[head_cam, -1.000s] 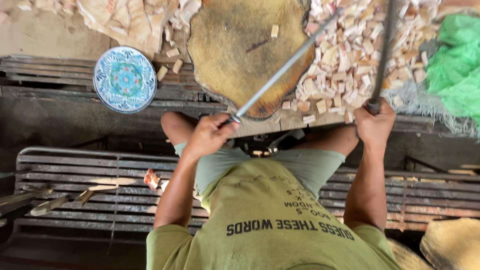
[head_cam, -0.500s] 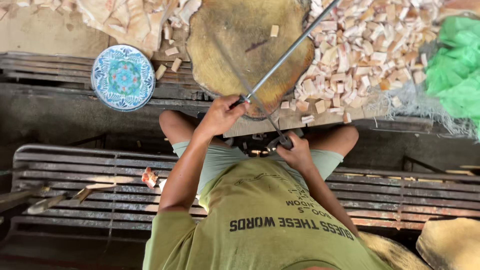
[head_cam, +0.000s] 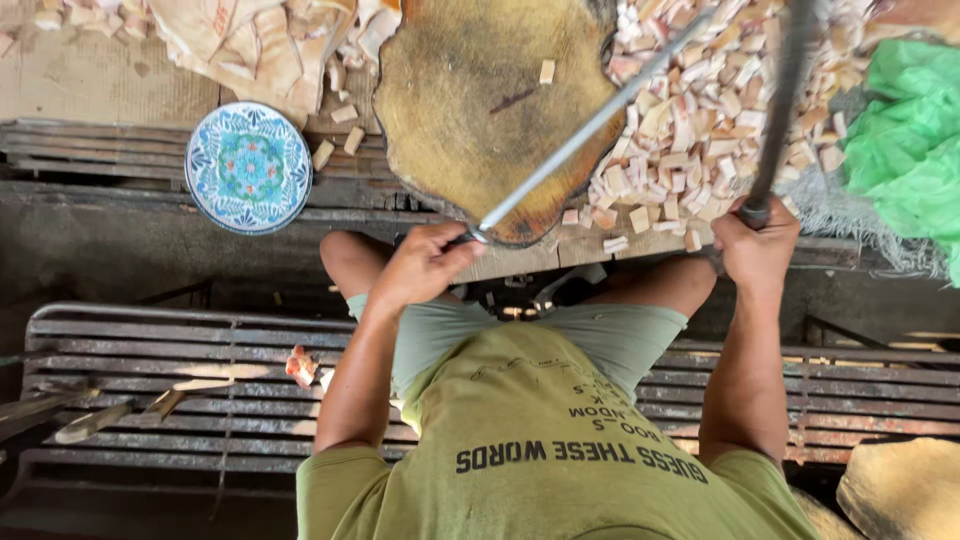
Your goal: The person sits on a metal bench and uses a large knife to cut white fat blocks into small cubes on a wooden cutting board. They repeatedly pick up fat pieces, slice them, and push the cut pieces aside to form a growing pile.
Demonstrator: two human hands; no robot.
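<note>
My left hand is closed on the end of a long grey metal rod that slants up and right across a round, worn wooden block. My right hand grips the lower end of a dark, near-upright bar beside a heap of small pale cut wood pieces. One small piece lies on top of the block. I sit on a slatted metal bench, knees towards the block.
A blue patterned plate sits left of the block on dark planks. Green plastic sheeting lies at the right edge. Wooden-handled tools and a small reddish piece rest on the bench at my left. A tan lump sits at bottom right.
Half a second ago my right hand was down near my lap; it has risen to the right and taken hold of the dark bar. My left hand keeps hold of the grey rod.
</note>
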